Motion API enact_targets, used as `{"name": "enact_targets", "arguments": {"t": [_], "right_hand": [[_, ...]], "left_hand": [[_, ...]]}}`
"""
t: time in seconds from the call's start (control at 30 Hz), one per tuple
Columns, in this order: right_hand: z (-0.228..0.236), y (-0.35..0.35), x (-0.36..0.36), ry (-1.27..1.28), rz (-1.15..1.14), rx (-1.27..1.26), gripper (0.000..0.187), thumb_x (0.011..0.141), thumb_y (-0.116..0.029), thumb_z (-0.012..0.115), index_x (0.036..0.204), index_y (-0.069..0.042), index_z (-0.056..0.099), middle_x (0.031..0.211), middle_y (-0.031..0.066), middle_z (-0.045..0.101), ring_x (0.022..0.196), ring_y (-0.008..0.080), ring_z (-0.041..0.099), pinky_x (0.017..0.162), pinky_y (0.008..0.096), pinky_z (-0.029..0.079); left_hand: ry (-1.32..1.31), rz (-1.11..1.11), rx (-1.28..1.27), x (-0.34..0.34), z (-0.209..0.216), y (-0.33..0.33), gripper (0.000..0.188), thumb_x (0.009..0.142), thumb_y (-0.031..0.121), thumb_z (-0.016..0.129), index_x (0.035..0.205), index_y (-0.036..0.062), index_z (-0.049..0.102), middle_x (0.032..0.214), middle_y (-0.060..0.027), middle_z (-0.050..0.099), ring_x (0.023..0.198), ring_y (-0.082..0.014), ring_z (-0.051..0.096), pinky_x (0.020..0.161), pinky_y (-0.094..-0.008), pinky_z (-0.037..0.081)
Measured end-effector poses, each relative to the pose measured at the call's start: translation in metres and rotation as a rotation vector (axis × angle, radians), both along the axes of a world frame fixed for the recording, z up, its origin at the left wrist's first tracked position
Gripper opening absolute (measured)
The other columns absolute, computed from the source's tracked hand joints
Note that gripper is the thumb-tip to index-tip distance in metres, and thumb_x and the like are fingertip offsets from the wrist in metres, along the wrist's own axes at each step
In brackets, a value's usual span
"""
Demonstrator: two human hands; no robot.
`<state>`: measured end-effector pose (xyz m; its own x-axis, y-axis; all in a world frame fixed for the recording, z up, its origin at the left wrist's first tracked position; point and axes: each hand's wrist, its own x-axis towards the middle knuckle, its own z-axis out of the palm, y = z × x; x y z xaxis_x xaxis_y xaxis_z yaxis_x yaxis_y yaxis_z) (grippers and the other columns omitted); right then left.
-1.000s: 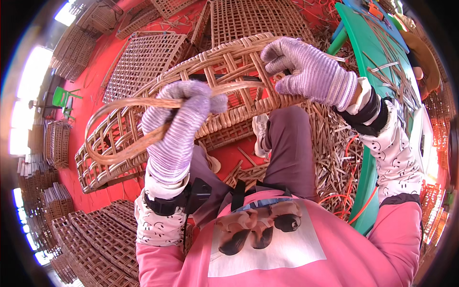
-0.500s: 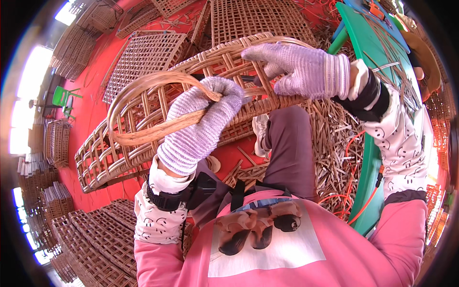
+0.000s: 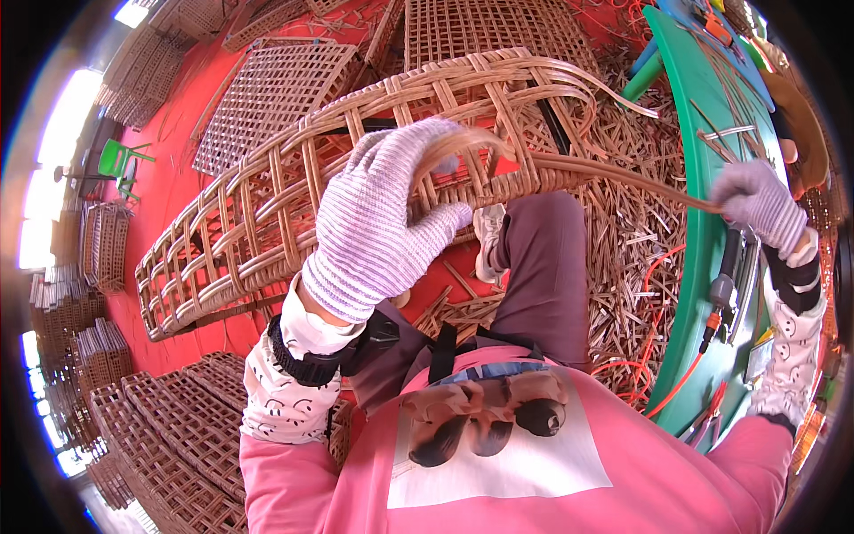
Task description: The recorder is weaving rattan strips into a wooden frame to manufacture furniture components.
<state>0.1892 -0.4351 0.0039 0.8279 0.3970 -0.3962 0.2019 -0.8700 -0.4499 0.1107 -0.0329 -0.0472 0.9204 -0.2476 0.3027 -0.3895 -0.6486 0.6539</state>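
A long woven rattan frame (image 3: 267,209) slants across in front of me, its right end over my knee. My left hand (image 3: 369,222), in a lavender striped knit glove, is at the frame's middle, thumb and fingers spread apart. A blurred loop of brown rattan strip (image 3: 476,140) curves inside the crook of that hand, not visibly gripped. From the frame's wrapped edge the strip runs taut to the right. Out over the green table, my right hand (image 3: 761,205), gloved alike and slightly blurred, is closed on its far end. A loose strip end (image 3: 636,109) sticks out at the frame's upper right.
On the green table (image 3: 689,116) lie cut strips, a dark hand tool (image 3: 725,280) on an orange hose, and red-handled pliers (image 3: 710,414). Strip scraps (image 3: 623,258) cover the floor. Woven panels (image 3: 178,427) stack at lower left. Another person (image 3: 792,133) is at the right edge.
My right hand has moved from the frame far right to the table, drawing the strip out. The big loop has shrunk, and my left hand's fingers have spread from their grip on it.
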Motion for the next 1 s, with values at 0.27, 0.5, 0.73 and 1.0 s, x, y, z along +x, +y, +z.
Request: {"name": "enact_targets", "arguments": {"t": [0.27, 0.5, 0.73, 1.0], "right_hand": [[-0.052, -0.034, 0.026, -0.509, -0.062, -0.235, 0.016, 0.072, -0.002, 0.058, 0.088, -0.004, 0.058, 0.072, 0.0061, 0.058, 0.068, 0.0173, 0.057, 0.066, 0.0299, 0.047], [-0.053, 0.090, -0.011, -0.060, -0.016, 0.686, 0.026, 0.088, -0.022, 0.055, 0.109, -0.007, 0.052, 0.091, 0.0048, 0.056, 0.054, 0.0070, 0.055, 0.045, 0.0204, 0.043], [-0.060, 0.123, -0.012, -0.275, 0.204, 0.563, 0.022, 0.087, -0.024, 0.057, 0.085, -0.002, 0.058, 0.066, 0.0047, 0.055, 0.062, 0.0123, 0.052, 0.058, 0.0272, 0.042], [-0.062, 0.110, -0.003, -0.052, 0.186, 0.632, 0.020, 0.084, -0.021, 0.061, 0.077, -0.002, 0.060, 0.062, 0.0033, 0.054, 0.061, 0.0097, 0.049, 0.059, 0.0267, 0.042]], "left_hand": [[-0.183, -0.109, 0.198, -0.011, 0.002, -0.006, 0.029, 0.061, 0.009, 0.071, 0.089, 0.0061, 0.065, 0.087, -0.0083, 0.062, 0.086, -0.0268, 0.056, 0.081, -0.0373, 0.044], [-0.304, 0.001, 0.273, -0.017, -0.003, -0.020, 0.029, 0.061, 0.013, 0.072, 0.089, 0.0081, 0.064, 0.091, -0.0070, 0.059, 0.091, -0.0264, 0.055, 0.082, -0.0372, 0.043], [-0.435, 0.185, 0.526, -0.031, -0.016, -0.018, 0.041, 0.064, 0.026, 0.071, 0.102, 0.0108, 0.064, 0.103, -0.0029, 0.056, 0.094, -0.0236, 0.052, 0.084, -0.0355, 0.040], [-0.517, 0.154, 0.540, -0.031, -0.027, -0.014, 0.040, 0.067, 0.025, 0.072, 0.104, 0.0150, 0.062, 0.104, 0.0007, 0.053, 0.091, -0.0184, 0.053, 0.084, -0.0358, 0.039]]}}
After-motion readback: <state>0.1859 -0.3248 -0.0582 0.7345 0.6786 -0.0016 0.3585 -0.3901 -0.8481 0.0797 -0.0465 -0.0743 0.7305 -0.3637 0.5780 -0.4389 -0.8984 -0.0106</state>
